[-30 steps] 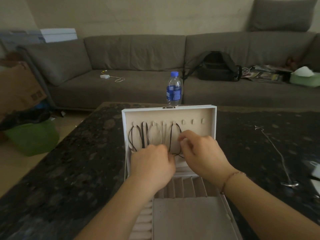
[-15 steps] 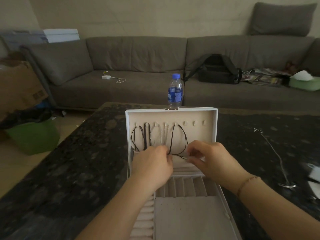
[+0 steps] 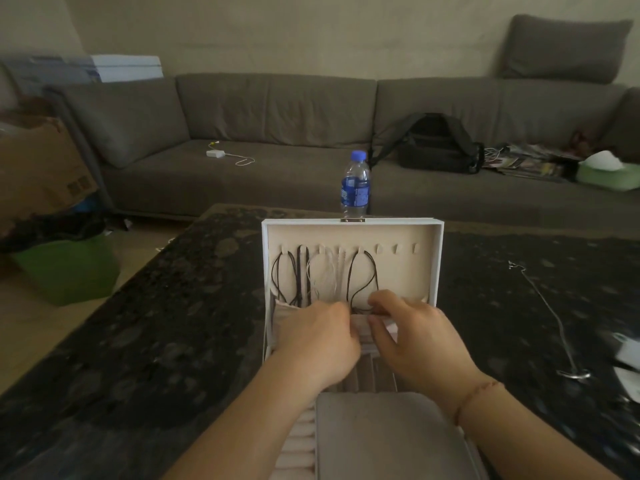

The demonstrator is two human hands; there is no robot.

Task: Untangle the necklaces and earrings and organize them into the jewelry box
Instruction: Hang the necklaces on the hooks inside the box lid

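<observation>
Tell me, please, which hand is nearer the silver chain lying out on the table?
Right. The right hand works at the jewelry box, closer to the silver chain; the left hand is farther.

Both forearms bare, no sleeves; thin reddish string bracelet (image 3: 476, 398) on rt wrist.

A single camera, worn on the person's head, looks forward and down over the dark table (image 3: 145, 341), close above both forearms and the open jewelry box (image 3: 437, 258) at lower centre. Its wide angle also takes in the grey sofa (image 3: 270, 133) across the room, facing the wearer.
</observation>
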